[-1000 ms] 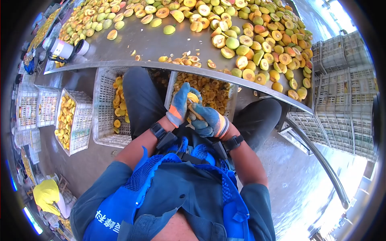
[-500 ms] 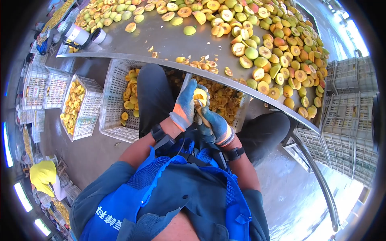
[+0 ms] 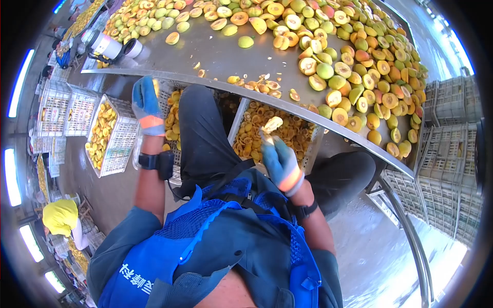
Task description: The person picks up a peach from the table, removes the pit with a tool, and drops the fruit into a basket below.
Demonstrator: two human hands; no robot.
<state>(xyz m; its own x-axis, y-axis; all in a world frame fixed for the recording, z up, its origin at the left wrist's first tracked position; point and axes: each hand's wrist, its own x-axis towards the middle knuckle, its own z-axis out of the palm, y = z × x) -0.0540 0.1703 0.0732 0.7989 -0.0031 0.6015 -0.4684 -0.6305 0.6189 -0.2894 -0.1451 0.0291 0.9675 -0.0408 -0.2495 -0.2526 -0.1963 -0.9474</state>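
Observation:
My left hand (image 3: 148, 102), in a blue glove with an orange band, is over the white crate with fruit halves (image 3: 173, 115) at the left of my knees. Its fingers are curled together, with a small yellowish edge beside them; what they hold is mostly hidden. My right hand (image 3: 280, 161), gloved alike, is closed between my knees, with a pale yellow piece of fruit (image 3: 272, 124) at its fingertips. Any tool in its grip is hard to make out. Below it a crate holds fruit scraps (image 3: 252, 138).
A metal table (image 3: 215, 56) in front bears a heap of cut yellow-green fruit (image 3: 370, 77) and scraps near its edge. A white cylindrical device (image 3: 108, 46) lies at its left. Another fruit crate (image 3: 110, 149) stands left; stacked crates (image 3: 447, 154) stand right. A person in yellow (image 3: 60, 218) is farther left.
My hands were together around a fruit half, with a brownish handle showing in the right. Now the left has moved left over the crate, and the right has shifted slightly right with a fruit piece.

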